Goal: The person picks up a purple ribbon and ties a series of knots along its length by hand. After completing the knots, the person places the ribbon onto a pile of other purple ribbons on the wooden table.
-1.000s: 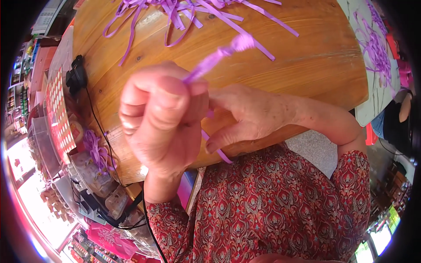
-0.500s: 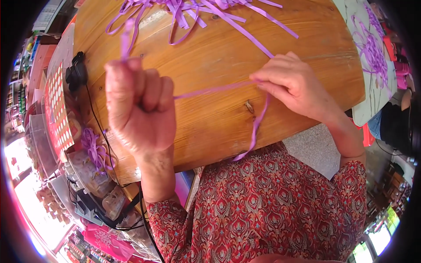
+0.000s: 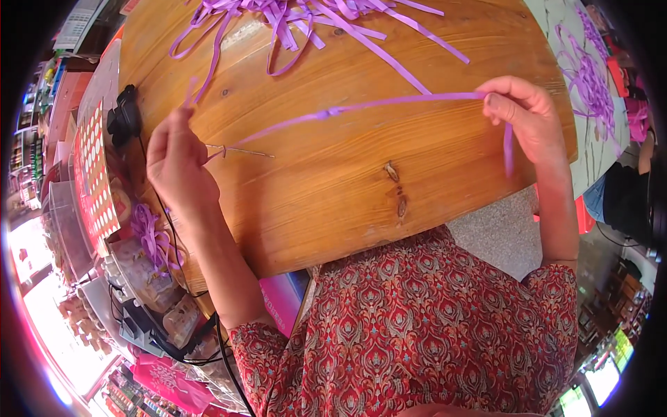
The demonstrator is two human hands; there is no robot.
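A purple ribbon (image 3: 410, 100) is stretched between my two hands above the wooden table, with a small knot (image 3: 328, 112) along it. My left hand (image 3: 182, 163) is closed on its left part, and a blurred purple end sticks up past the fingertips. A thin, dark, wire-like piece (image 3: 251, 151) shows beside that hand where the ribbon dips; whether it is held or hangs there I cannot tell. My right hand (image 3: 526, 115) pinches the ribbon between thumb and forefinger, and a short tail hangs below.
A heap of purple ribbons (image 3: 285, 21) lies on the far side of the wooden table (image 3: 326, 201). More ribbon (image 3: 590, 87) is on a white marbled surface at right. At left are a black device with a cable (image 3: 124, 117), a ribbon bundle (image 3: 149, 233) and a dotted sheet (image 3: 94, 170).
My hands have moved apart: the right went right and slightly up, the left a little left. More ribbon spans between them, and the knot and wire-like piece now show.
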